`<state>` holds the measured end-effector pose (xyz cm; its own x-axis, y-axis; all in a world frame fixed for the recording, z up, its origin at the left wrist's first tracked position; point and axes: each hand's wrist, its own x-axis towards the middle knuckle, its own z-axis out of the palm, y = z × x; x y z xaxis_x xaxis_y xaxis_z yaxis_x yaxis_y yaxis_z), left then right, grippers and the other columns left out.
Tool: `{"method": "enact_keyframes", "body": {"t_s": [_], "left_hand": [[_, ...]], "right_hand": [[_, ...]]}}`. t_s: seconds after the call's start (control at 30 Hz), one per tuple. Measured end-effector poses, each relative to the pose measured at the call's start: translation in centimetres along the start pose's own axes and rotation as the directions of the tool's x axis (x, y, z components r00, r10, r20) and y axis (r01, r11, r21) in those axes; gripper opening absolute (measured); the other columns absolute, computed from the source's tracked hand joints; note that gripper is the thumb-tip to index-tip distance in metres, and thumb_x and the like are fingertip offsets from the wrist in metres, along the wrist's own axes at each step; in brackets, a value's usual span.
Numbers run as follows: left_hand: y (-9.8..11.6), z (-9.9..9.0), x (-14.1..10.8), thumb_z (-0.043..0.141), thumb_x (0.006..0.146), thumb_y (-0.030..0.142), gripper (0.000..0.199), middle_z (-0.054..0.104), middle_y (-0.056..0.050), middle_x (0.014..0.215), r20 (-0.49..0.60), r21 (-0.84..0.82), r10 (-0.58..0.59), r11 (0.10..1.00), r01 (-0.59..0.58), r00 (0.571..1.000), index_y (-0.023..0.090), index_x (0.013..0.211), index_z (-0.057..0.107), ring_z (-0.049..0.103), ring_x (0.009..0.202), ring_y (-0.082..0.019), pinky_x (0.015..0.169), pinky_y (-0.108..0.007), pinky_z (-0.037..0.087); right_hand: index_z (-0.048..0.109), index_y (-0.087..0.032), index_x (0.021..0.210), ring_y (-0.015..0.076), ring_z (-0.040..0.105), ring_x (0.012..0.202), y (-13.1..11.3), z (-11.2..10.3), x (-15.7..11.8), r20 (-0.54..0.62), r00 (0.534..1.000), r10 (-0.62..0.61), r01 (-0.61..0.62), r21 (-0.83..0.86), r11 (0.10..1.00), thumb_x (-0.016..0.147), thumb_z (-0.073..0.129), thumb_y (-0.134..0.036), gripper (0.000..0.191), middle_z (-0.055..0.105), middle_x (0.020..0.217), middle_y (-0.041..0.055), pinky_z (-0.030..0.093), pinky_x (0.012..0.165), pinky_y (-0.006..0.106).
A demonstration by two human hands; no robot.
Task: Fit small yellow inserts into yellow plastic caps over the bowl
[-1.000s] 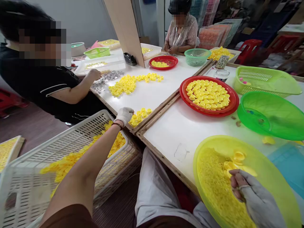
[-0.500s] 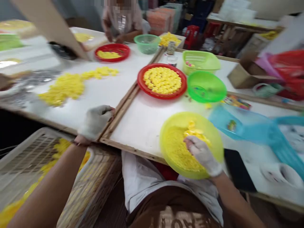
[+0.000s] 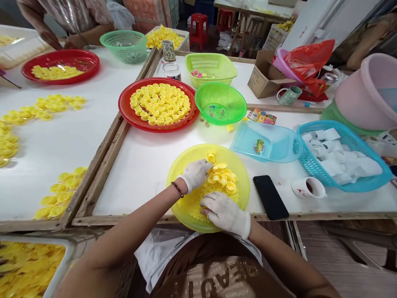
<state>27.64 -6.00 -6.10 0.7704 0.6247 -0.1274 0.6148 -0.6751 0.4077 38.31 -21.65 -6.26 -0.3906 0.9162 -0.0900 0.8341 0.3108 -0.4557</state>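
Note:
Both hands wear white gloves and are over a yellow bowl (image 3: 176,165) at the table's front edge. My left hand (image 3: 197,174) reaches in from the left, its fingertips at the small yellow cups (image 3: 221,176) piled at the back right of the bowl; whether it pinches one is unclear. My right hand (image 3: 223,212) rests with curled fingers on the fine yellow pieces (image 3: 197,203) in the bowl's front; anything under its fingers is hidden. Beyond the bowl, a red tray (image 3: 125,103) bears many yellow cups in rows.
A green bowl (image 3: 220,101), a blue scoop-shaped tray (image 3: 276,142), a phone (image 3: 270,197), a mug (image 3: 308,188) and a blue basket (image 3: 384,171) lie right. Wooden strips (image 3: 102,165) divide the table; yellow cups lie beyond them. A person sits back left.
My left hand has moved from the wooden divider at the left to the yellow bowl. My right hand has shifted toward the bowl's front. The view has turned to the right.

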Motion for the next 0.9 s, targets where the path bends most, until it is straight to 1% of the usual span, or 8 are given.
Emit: {"method": "enact_keyframes", "body": {"t_s": [0.1,0.2,0.37,0.43,0.53,0.67,0.77,0.9], "left_hand": [[-0.1,0.7,1.1,0.061,0.084,0.017,0.017,0.07,-0.008,0.102,0.019,-0.014,0.012,1.0,-0.012,1.0,0.019,0.098,0.071,0.066,0.092,-0.023,0.077,-0.03,0.05],[-0.4,0.4,0.5,0.059,0.086,0.019,0.012,0.071,-0.007,0.097,-0.017,-0.038,-0.022,0.999,0.022,1.0,0.019,0.091,0.069,0.066,0.089,-0.022,0.078,-0.03,0.05],[-1.5,-1.6,-3.7,0.052,0.091,0.021,0.011,0.069,-0.008,0.097,-0.211,-0.132,-0.089,0.989,0.062,0.973,0.017,0.092,0.063,0.066,0.089,-0.022,0.081,-0.032,0.051],[-1.7,-2.0,-5.9,0.055,0.091,0.024,0.008,0.069,-0.005,0.09,-0.303,-0.254,-0.13,0.966,0.052,0.944,0.018,0.092,0.059,0.067,0.083,-0.019,0.079,-0.032,0.052],[-1.2,-1.6,-8.7,0.059,0.09,0.031,0.016,0.07,-0.003,0.093,-0.391,-0.438,-0.24,0.897,0.05,0.888,0.019,0.101,0.058,0.068,0.077,-0.016,0.075,-0.029,0.055],[-0.1,-0.1,-10.6,0.058,0.093,0.034,0.024,0.071,-0.006,0.103,-0.438,-0.611,-0.277,0.789,-0.058,0.855,0.018,0.111,0.059,0.069,0.085,-0.016,0.078,-0.028,0.057],[0.1,0.9,-10.8,0.059,0.093,0.035,0.024,0.073,-0.008,0.103,-0.463,-0.61,-0.289,0.79,-0.064,0.838,0.017,0.108,0.063,0.069,0.083,-0.017,0.077,-0.031,0.057],[-0.5,1.6,-10.3,0.058,0.093,0.033,0.023,0.073,-0.009,0.103,-0.506,-0.549,-0.344,0.836,0.012,0.791,0.016,0.107,0.066,0.068,0.081,-0.018,0.076,-0.031,0.056]], "right_hand": [[0.065,-0.017,0.098,0.022,0.058,0.091,0.4,-0.1,0.4,0.014,1.0,-0.022,0.022,0.014,1.0,0.1,0.055,-0.029,0.016,0.068,0.1,0.0065,0.045,0.085,0.036],[0.065,-0.017,0.098,0.0226,0.058,0.092,0.6,-0.1,0.6,0.04,0.998,-0.047,0.046,0.017,0.999,0.099,0.054,-0.028,0.016,0.067,0.1,0.007,0.045,0.086,0.036],[0.062,-0.013,0.114,0.0259,0.056,0.102,0.9,-0.5,1.3,0.007,0.998,0.058,-0.058,0.003,0.998,0.097,0.051,-0.02,0.022,0.062,0.114,0.0128,0.046,0.094,0.041],[0.058,-0.01,0.122,0.0269,0.053,0.111,1.2,-0.8,2.2,-0.036,0.991,0.13,-0.131,-0.006,0.991,0.093,0.048,-0.013,0.03,0.059,0.12,0.0154,0.045,0.1,0.043],[0.054,-0.007,0.129,0.0271,0.052,0.116,1.5,-1.2,4.7,0.0,0.98,0.2,-0.2,-0.003,0.98,0.089,0.046,-0.006,0.041,0.056,0.126,0.0181,0.043,0.104,0.042],[0.059,-0.008,0.121,0.032,0.053,0.115,1.3,-0.7,7.9,0.048,0.974,0.222,-0.223,0.006,0.975,0.091,0.049,-0.011,0.032,0.057,0.125,0.0206,0.043,0.101,0.047],[0.062,-0.01,0.117,0.0345,0.055,0.11,0.5,0.1,8.6,0.077,0.974,0.211,-0.215,0.042,0.976,0.091,0.057,-0.021,0.028,0.06,0.122,0.0209,0.044,0.094,0.048],[0.065,-0.014,0.095,0.0228,0.059,0.08,0.1,0.6,7.3,0.143,0.971,0.19,-0.213,0.166,0.963,0.087,0.065,-0.025,0.013,0.065,0.09,0.0094,0.044,0.078,0.037]]}}
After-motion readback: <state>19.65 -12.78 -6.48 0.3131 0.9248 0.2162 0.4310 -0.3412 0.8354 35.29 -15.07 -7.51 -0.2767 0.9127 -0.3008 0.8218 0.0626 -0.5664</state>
